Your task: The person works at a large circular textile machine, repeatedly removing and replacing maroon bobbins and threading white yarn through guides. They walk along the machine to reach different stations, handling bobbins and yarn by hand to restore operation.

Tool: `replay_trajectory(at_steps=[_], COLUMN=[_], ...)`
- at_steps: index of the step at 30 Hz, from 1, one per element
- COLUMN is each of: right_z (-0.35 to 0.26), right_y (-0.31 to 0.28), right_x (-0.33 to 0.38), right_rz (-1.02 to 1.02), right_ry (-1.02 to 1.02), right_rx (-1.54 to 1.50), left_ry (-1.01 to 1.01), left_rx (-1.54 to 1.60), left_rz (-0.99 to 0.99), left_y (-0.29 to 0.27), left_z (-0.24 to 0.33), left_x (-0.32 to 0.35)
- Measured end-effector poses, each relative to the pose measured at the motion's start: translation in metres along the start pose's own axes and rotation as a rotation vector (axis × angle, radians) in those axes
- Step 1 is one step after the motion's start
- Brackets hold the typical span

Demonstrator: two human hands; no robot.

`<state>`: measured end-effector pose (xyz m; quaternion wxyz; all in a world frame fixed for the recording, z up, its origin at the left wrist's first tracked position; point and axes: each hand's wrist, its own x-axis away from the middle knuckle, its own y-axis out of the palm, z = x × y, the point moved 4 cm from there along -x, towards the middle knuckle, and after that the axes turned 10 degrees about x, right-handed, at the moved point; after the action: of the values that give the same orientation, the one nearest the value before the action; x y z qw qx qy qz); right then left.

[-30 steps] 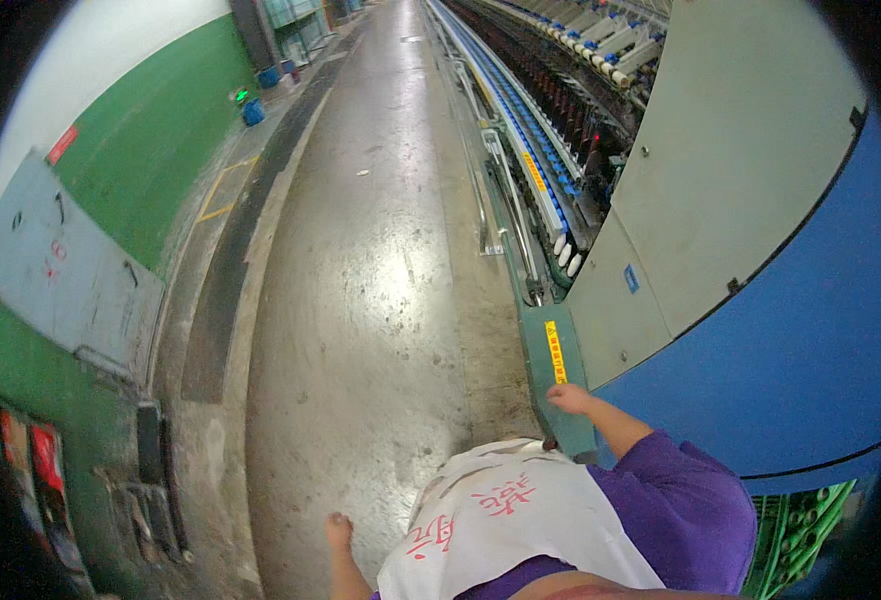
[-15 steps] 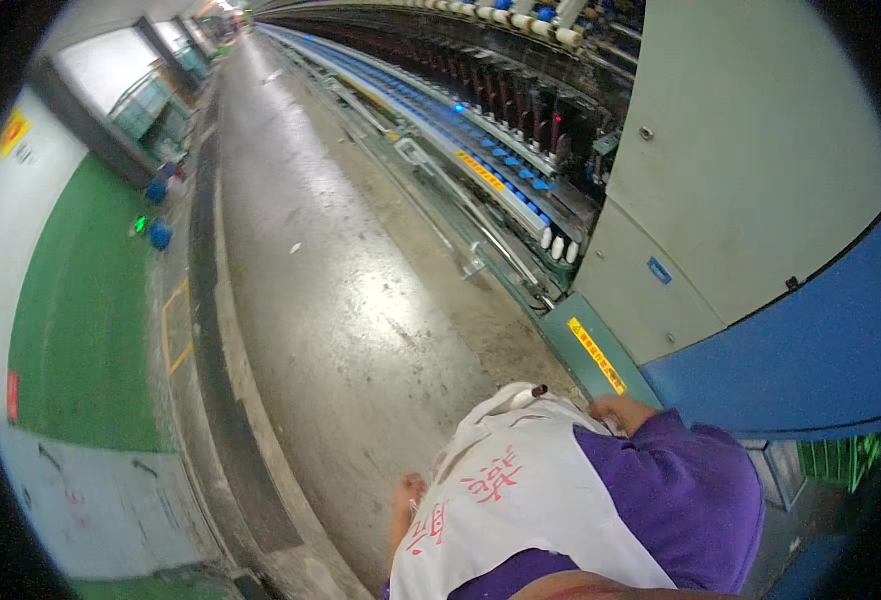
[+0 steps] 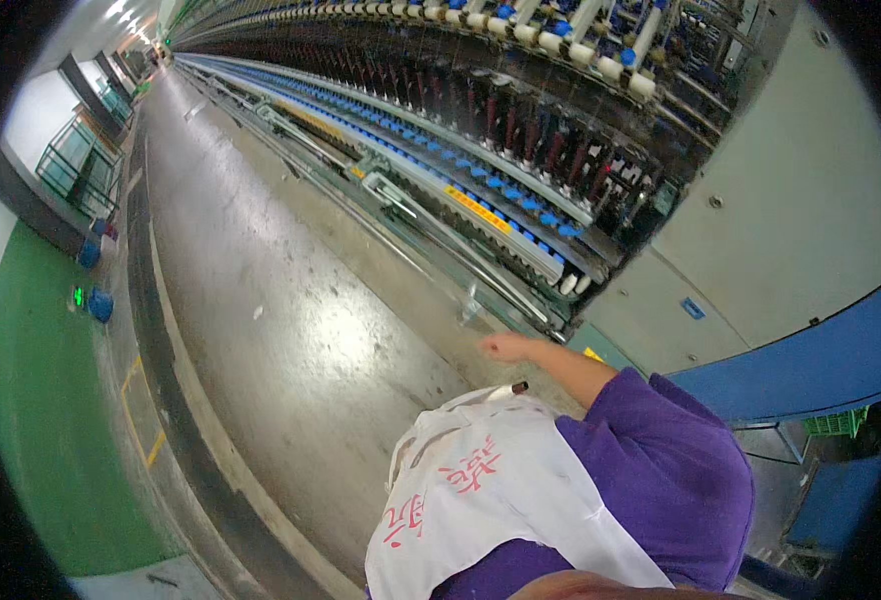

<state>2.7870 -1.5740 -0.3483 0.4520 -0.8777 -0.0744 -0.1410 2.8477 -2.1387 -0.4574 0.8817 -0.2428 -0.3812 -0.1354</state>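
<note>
My right hand (image 3: 506, 347) reaches out ahead of my body, curled closed and a little blurred, with nothing visible in it. It hovers over the floor beside the low front rail (image 3: 551, 325) of a long spinning machine (image 3: 521, 190), apart from it. I wear a white apron (image 3: 491, 470) with red writing over purple clothing. A pale, dark-ended stick-like thing (image 3: 520, 387) pokes out at the apron's upper edge; its kind cannot be made out. My left hand does not show.
Grey end panels (image 3: 761, 190) with a blue lower cover (image 3: 791, 350) stand at the right. The glossy aisle floor (image 3: 291, 300) runs far ahead along the machine. To the left are a raised kerb (image 3: 191, 400), a green-and-white wall (image 3: 41, 400) and blue containers (image 3: 99, 305). A green crate (image 3: 836, 422) sits at lower right.
My right hand has swung forward from beside the apron to over the floor. My left hand has gone out of sight. The view has turned right, showing more of the machine.
</note>
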Motion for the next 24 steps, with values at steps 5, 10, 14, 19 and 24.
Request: replay_trajectory(at_steps=[5,10,14,19,24], right_z=[0.065,0.120,0.108,0.081,0.056], right_y=[0.028,0.043,-0.017,-0.198,-0.267], right_x=[-0.011,-0.022,-0.086,-0.172,-0.227], right_rz=[-0.016,-0.104,-0.053,0.038,0.053], right_ry=[0.159,0.447,0.608,0.562,0.346], right_rx=[-0.027,-0.087,-0.636,-0.866,-0.163], left_ry=[0.172,0.389,0.456,0.248,0.302], left_rx=[0.410,0.218,0.177,-0.060,-0.100], left_rz=[-0.006,-0.015,-0.086,-0.314,-0.447], left_y=[-0.101,-0.123,-0.075,0.018,0.080], left_z=[0.190,0.403,0.493,0.559,0.674], left_x=[-0.157,-0.272,-0.320,-0.351,-0.377])
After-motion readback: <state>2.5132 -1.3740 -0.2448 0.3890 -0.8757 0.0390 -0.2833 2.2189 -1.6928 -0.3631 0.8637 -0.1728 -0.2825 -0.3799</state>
